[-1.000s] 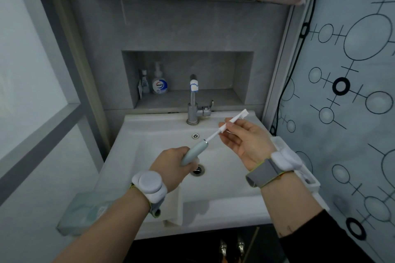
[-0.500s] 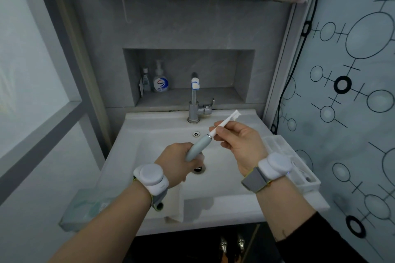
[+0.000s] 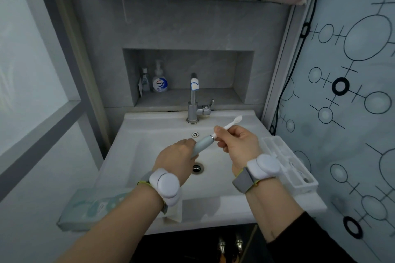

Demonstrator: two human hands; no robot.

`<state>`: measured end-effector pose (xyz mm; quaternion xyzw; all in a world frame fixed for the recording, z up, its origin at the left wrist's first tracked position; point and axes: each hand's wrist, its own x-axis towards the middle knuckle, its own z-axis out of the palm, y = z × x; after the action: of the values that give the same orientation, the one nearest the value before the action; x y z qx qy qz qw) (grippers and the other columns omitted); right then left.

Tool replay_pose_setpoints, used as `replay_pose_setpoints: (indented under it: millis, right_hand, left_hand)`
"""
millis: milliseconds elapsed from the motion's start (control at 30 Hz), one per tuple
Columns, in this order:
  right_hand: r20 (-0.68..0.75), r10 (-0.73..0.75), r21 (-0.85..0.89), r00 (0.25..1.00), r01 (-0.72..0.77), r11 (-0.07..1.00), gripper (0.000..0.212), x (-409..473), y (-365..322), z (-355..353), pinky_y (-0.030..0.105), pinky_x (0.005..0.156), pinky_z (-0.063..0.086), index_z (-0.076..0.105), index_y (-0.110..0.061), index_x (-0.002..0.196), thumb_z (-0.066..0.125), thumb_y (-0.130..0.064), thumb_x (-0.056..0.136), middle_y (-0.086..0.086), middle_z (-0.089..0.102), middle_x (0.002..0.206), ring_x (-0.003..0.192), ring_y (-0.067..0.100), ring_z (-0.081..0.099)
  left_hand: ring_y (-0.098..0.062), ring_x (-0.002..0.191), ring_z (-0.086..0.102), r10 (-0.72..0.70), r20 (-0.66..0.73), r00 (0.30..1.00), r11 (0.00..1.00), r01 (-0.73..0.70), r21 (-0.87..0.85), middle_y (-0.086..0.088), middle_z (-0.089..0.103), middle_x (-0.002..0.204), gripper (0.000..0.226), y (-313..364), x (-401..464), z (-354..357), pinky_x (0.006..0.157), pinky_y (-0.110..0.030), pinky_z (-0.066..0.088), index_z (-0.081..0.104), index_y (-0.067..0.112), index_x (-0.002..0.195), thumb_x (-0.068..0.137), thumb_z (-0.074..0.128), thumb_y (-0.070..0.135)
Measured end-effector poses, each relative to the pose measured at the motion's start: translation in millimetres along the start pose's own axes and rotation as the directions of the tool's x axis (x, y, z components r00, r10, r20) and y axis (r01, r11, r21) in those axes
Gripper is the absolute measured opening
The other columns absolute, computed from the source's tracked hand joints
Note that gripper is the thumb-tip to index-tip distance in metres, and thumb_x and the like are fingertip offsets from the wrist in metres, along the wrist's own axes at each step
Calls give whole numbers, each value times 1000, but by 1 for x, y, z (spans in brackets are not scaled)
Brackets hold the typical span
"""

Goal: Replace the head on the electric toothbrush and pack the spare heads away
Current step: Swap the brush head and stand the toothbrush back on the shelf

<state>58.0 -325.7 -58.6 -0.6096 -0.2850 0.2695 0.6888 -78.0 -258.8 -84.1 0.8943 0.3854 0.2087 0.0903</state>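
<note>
While I stand over the white sink (image 3: 162, 147), everything I need is within reach: the clear compartment case (image 3: 286, 162) for the spare heads sits on the sink's right edge, just beside my right wrist. My left hand (image 3: 176, 159) is wrapped closed around the lower end of the pale green toothbrush handle (image 3: 203, 144), tilting it up to the right above the drain (image 3: 197, 168). My right hand (image 3: 237, 145) pinches the white brush head (image 3: 229, 124) by its stem, thumb and fingertips pressed onto it, bristles pointing away toward the faucet (image 3: 193, 100). Head and handle meet at the metal collar; whether it is fully seated I cannot tell. If I push off-axis, I judge the head could jam on the shaft. If my pinch slips, it would likely drop into the basin, toward the open drain.
</note>
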Motion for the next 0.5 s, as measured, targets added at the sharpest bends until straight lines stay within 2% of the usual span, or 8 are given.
replay_pose_setpoints:
  millis: [167,233,333,400,500]
  right_hand:
    - [111,16,-54,994,-10,999,19,6,-9,-3,23,54,43,68,-11,70,75,-28,77,1,71,63,54,10,57]
    - [193,-11,-60,981,23,998,17,9,-13,-6,24,55,42,72,-13,75,72,-29,81,-1,71,66,59,10,57]
    - [314,-47,8,948,47,999,16,15,-18,-9,22,54,38,74,-12,94,62,-22,89,-1,58,68,60,10,48]
    - [387,-69,71,919,45,996,18,15,-20,-9,21,50,34,72,-10,100,57,-14,92,0,50,64,55,10,41]
    - [432,-96,130,897,44,991,18,12,-20,-7,18,44,30,71,-4,97,54,-10,93,-3,50,56,49,9,39]
  left_hand:
    - [-32,87,59,-29,9,1000,997,29,-67,-11,65,99,22,-2,1,-9,71,-34,43,56,9,101,91,53,28]
    - [-26,71,59,-64,77,995,976,79,-205,-9,66,87,20,0,2,-17,66,-33,45,60,11,96,88,58,29]
    - [-18,42,52,-100,187,977,868,177,-463,-5,65,68,11,1,1,-26,47,-29,47,66,17,84,81,65,27]
    - [-18,39,49,-84,252,964,797,217,-564,-7,67,68,10,2,0,-30,41,-25,44,67,15,82,78,70,24]
    - [-16,39,45,-8,354,935,701,257,-665,3,71,71,13,4,-2,-34,40,-22,40,68,8,88,79,71,16]
